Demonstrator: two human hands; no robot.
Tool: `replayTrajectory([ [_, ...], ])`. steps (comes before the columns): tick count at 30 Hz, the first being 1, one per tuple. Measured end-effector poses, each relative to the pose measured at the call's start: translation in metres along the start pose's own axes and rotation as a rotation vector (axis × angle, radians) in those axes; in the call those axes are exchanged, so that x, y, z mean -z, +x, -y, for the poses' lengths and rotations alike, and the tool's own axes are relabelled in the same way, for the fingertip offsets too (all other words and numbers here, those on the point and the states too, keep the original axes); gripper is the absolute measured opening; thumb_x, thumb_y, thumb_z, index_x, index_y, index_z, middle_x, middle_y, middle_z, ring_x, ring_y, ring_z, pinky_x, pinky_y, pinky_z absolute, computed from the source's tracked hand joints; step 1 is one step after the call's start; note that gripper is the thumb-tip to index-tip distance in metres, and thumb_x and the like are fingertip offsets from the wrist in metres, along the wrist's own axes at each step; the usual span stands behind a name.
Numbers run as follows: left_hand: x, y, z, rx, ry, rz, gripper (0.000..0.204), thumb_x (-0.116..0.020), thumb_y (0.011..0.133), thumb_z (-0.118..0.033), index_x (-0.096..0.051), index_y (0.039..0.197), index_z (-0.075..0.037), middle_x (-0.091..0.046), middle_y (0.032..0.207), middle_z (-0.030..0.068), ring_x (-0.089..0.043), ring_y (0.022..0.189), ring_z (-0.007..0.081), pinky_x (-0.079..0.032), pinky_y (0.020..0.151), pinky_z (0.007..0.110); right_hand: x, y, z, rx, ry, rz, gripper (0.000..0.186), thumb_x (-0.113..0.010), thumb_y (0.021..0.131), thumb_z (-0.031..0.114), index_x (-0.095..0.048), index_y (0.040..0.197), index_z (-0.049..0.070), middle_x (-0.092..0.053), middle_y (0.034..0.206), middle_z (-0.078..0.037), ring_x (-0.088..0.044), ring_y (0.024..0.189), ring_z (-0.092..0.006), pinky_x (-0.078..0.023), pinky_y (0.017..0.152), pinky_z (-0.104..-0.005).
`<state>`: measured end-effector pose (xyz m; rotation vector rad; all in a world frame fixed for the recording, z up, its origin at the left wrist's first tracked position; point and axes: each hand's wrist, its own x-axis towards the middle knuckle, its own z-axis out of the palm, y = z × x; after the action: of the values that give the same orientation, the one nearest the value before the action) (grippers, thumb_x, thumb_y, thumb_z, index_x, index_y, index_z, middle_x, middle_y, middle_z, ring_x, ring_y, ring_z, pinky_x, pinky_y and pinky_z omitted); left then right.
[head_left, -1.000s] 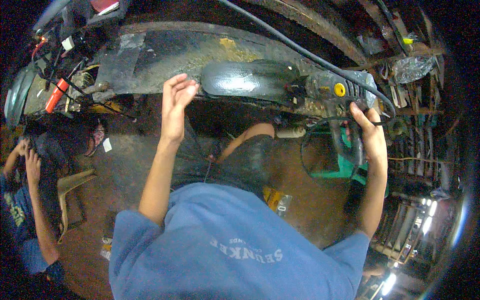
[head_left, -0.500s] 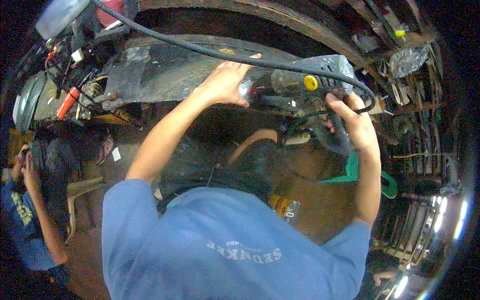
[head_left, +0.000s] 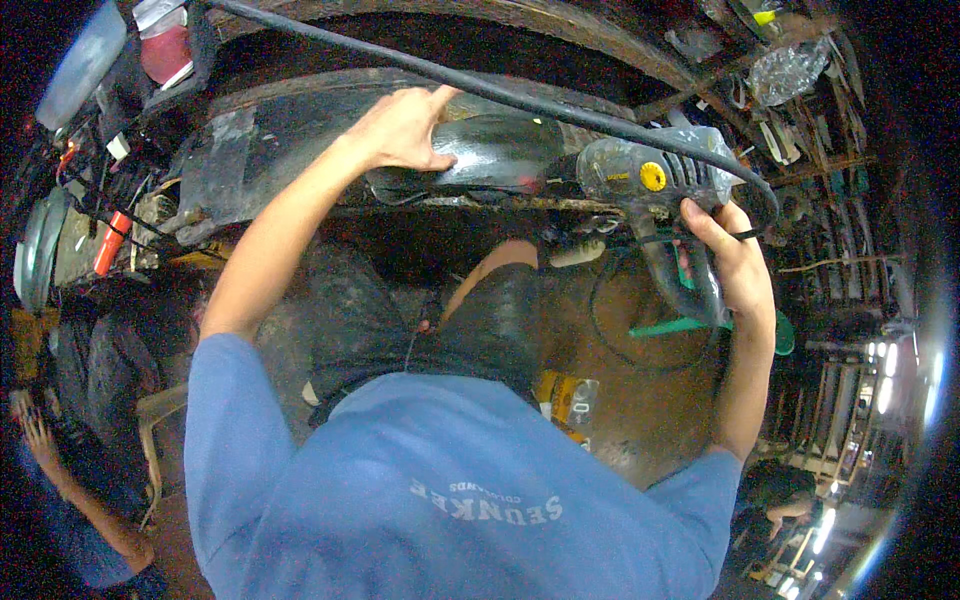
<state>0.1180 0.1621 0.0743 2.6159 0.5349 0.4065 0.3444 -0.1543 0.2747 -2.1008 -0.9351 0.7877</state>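
My right hand (head_left: pixel 728 235) is wrapped round the handle of a grey heat gun (head_left: pixel 655 165) with a yellow dial. The gun's nozzle points left, toward a glossy black curved piece (head_left: pixel 495 150) on the workbench (head_left: pixel 235 165). My left hand (head_left: pixel 405 130) lies at the left end of that piece, with thumb and fingers spread apart. A light patch gleams on the surface beside the thumb. The undersides of the left fingers are hidden.
A thick black cable (head_left: pixel 480 92) crosses above the bench and bends down behind the gun. An orange-red tube (head_left: pixel 113 243) lies at the bench's left. A green plastic thing (head_left: pixel 668 327) is on the floor at right. Another person's arm (head_left: pixel 90 500) shows at lower left.
The heat gun has moved right and nearer, away from my left hand. My left hand has shifted left, uncovering more of the black piece. The other person's hand at left has dropped.
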Motion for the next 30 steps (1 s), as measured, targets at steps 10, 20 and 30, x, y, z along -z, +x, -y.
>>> replayTrajectory([
  [10, -0.02, 0.011, 0.005, -0.071, 0.039, 0.029, 0.12, -0.094, 0.065, -0.048, -0.036, 0.161, -0.005, -0.07, 0.126, 0.0289, -0.068, 0.116, 0.0469, -0.055, 0.104, 0.051, 0.005, 0.003, -0.009, -0.074, -0.019, -0.053, 0.039, -0.073, 0.1, 0.036, -0.068, 0.129, 0.01, -0.07, 0.093, 0.0, -0.06, 0.065, -0.0101, -0.049, 0.06, -0.0284],
  [20, 0.055, -0.069, 0.042, 0.413, -0.659, -0.463, 0.093, -0.084, 0.085, -0.054, -0.05, 0.156, -0.005, -0.068, 0.135, 0.0219, -0.071, 0.117, 0.0303, -0.058, 0.099, 0.042, 0.002, 0.006, -0.015, -0.063, -0.023, -0.087, 0.035, -0.072, 0.101, 0.039, -0.068, 0.113, 0.007, -0.067, 0.084, -0.001, -0.059, 0.064, -0.0095, -0.047, 0.058, -0.0263],
  [30, 0.0, -0.174, -0.024, 0.246, -1.476, -0.467, 0.094, -0.07, 0.093, -0.055, -0.033, 0.164, -0.005, -0.059, 0.144, 0.0303, -0.07, 0.119, 0.0349, -0.061, 0.098, 0.045, 0.01, 0.026, -0.033, -0.045, -0.007, -0.149, 0.031, -0.072, 0.102, 0.036, -0.07, 0.116, 0.009, -0.069, 0.087, -0.001, -0.06, 0.066, -0.0098, -0.048, 0.059, -0.0275],
])
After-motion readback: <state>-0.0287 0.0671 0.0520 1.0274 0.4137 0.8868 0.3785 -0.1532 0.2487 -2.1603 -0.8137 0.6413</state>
